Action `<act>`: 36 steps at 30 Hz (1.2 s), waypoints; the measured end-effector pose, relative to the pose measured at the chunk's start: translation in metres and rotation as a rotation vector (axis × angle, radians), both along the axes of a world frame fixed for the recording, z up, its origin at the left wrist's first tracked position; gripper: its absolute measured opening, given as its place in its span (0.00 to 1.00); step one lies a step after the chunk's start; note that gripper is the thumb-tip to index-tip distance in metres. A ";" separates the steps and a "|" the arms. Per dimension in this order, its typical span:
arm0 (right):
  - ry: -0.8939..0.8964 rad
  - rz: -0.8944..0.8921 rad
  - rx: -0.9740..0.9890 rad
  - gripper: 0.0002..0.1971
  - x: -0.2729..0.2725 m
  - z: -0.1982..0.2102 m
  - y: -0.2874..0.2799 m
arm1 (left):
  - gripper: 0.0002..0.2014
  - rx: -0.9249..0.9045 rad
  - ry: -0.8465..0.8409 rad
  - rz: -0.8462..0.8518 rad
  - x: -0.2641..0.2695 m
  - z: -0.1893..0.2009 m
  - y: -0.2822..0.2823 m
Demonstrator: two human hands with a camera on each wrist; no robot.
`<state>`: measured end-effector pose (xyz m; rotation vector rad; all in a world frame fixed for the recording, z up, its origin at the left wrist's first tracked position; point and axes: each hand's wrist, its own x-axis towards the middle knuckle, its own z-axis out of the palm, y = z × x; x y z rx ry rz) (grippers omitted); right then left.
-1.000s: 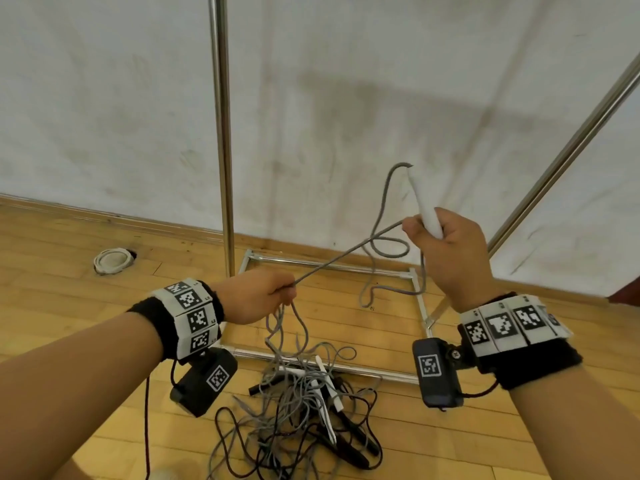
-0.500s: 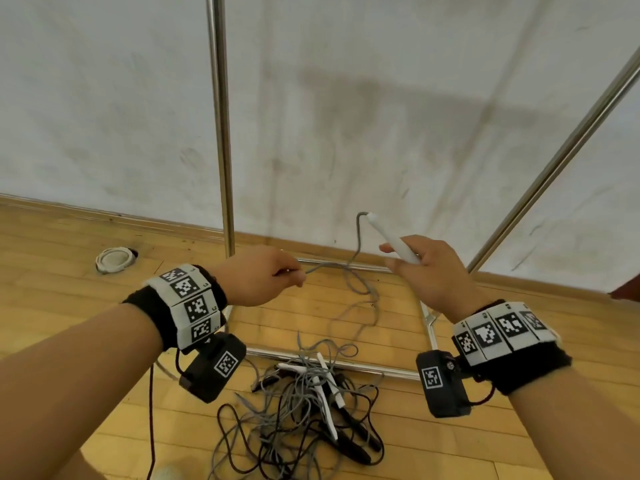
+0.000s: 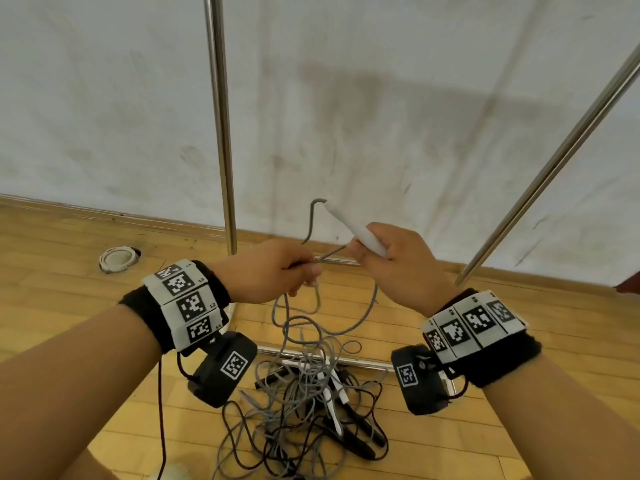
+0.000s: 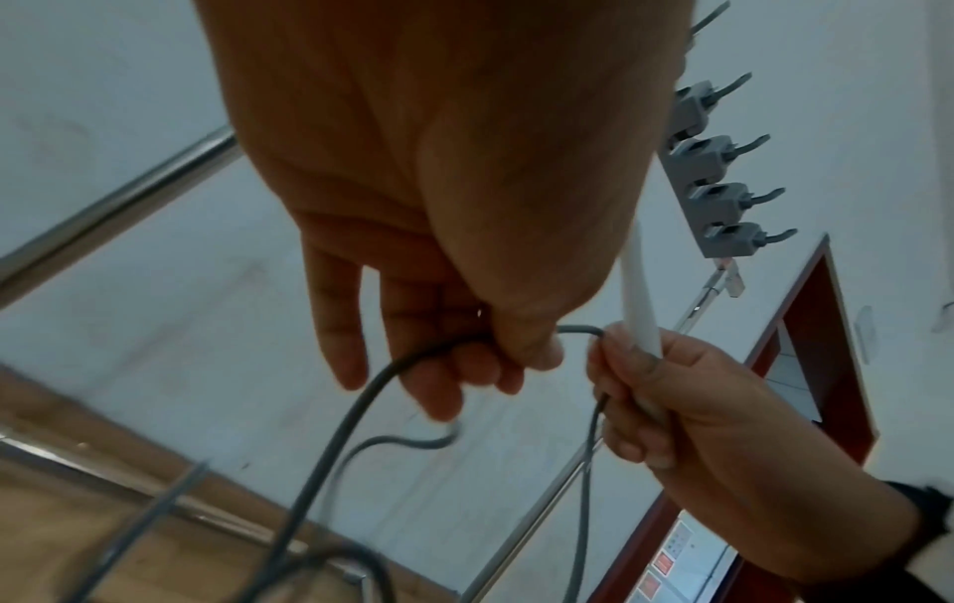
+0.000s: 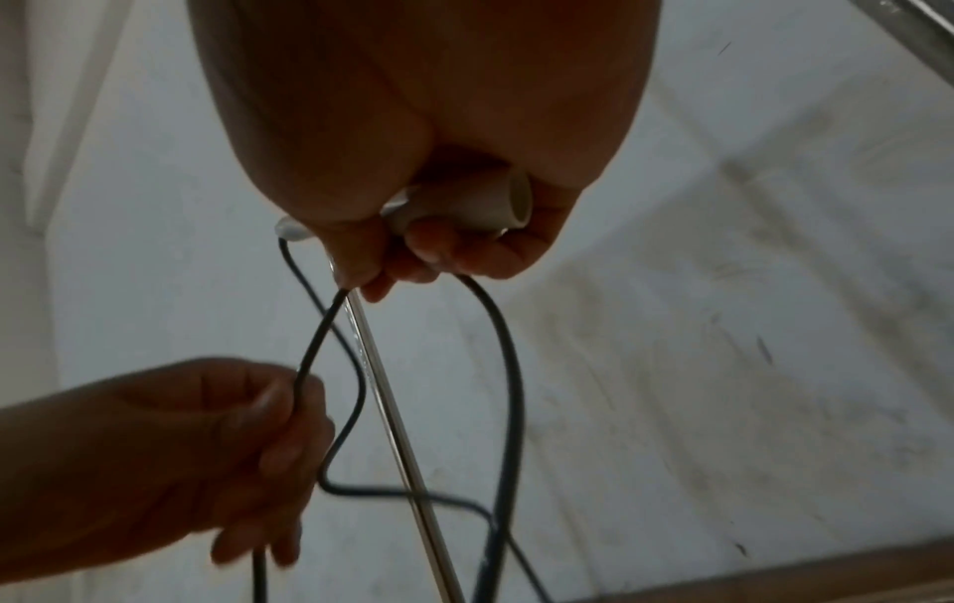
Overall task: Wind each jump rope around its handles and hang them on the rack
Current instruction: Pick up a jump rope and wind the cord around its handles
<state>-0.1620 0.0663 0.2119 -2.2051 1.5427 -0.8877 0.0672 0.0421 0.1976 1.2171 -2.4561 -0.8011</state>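
Gripping the white handle point(image 3: 356, 233) in my right hand point(image 3: 401, 265), fingers curled round it, I have it tilted up toward the far left with the grey rope point(image 3: 313, 220) leaving its tip. My left hand point(image 3: 266, 271) pinches that rope just left of the handle. Loose rope drops to the tangled pile of jump ropes point(image 3: 311, 403) on the near floor, by the rack point(image 3: 221, 133).

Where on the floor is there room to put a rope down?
Bare wood floor lies left of the rope tangle, between it and the round white object. More lies right of the right hand, below the slanted pole. Around the tangle and the rack's base bar it is crowded.
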 end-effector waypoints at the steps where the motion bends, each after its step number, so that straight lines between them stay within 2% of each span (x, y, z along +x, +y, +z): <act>1: -0.017 -0.028 -0.016 0.16 -0.003 0.002 -0.001 | 0.14 0.022 -0.050 -0.005 0.004 -0.004 -0.001; 4: -0.072 -0.154 -0.078 0.17 -0.016 0.006 -0.005 | 0.15 0.084 -0.190 -0.011 0.014 -0.017 -0.003; 6: -0.110 -0.216 -0.126 0.17 -0.026 0.008 -0.008 | 0.15 0.106 -0.219 -0.004 0.021 -0.024 -0.005; 11: -0.242 -0.326 -0.161 0.12 -0.055 0.009 -0.013 | 0.15 0.112 -0.404 0.048 0.040 -0.034 -0.012; 14: -0.218 -0.307 -0.058 0.04 -0.062 0.003 -0.012 | 0.14 0.072 -0.343 0.088 0.042 -0.034 -0.012; 17: -0.233 -0.238 0.005 0.16 -0.057 0.001 -0.008 | 0.14 -0.031 -0.280 0.096 0.035 -0.028 -0.011; 19: -0.237 -0.168 0.034 0.20 -0.048 0.004 -0.005 | 0.12 -0.086 -0.246 0.093 0.026 -0.024 -0.011; 24: -0.207 -0.011 0.143 0.07 -0.016 -0.004 0.005 | 0.12 -0.215 -0.133 0.069 0.002 -0.011 -0.001; 27: -0.077 0.065 0.172 0.04 0.002 -0.011 0.009 | 0.13 -0.296 -0.065 0.052 -0.012 -0.003 0.008; 29: -0.037 0.095 0.184 0.08 0.008 -0.014 0.010 | 0.12 -0.334 -0.023 0.060 -0.016 0.001 0.011; 33: 0.017 0.046 0.159 0.12 0.010 -0.011 0.006 | 0.09 -0.300 0.011 0.076 -0.010 0.000 0.012; 36: 0.018 -0.057 0.095 0.11 0.001 -0.004 0.002 | 0.07 -0.188 -0.118 0.060 0.001 -0.007 0.008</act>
